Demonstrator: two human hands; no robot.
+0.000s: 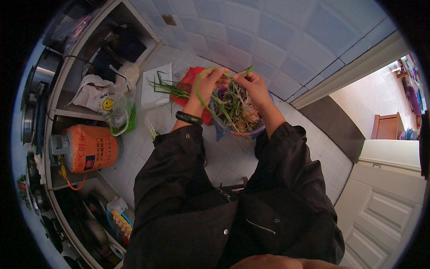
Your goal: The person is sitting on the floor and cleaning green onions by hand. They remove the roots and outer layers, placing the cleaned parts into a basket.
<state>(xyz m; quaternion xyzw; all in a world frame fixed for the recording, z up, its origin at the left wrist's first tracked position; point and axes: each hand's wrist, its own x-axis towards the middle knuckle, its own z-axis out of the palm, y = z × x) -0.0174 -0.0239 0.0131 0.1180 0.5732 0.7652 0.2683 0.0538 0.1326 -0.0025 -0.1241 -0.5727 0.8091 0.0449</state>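
Observation:
My left hand [210, 84], with a dark bangle [189, 118] at its wrist, holds a long green scallion leaf [198, 89] that bends down past the palm. The fingers of my right hand [253, 88] pinch the other part of the green strand near its tip. Both hands are over a basin [257, 131] heaped with scallion scraps, roots and dry leaves [235, 107]. A red plastic bag [181, 101] lies under and left of my left hand, with a bunch of green scallions [168, 88] across it. A few pale scallion stalks [152, 129] lie on the floor nearer to me.
A white sheet or bag [156, 85] lies on the tiled floor. Along the left stand open shelves with an orange-wrapped gas cylinder [92, 148], a green basket [129, 121] and plastic bags [94, 94]. A tiled wall [235, 30] rises ahead; a white panelled door [383, 208] stands at the right.

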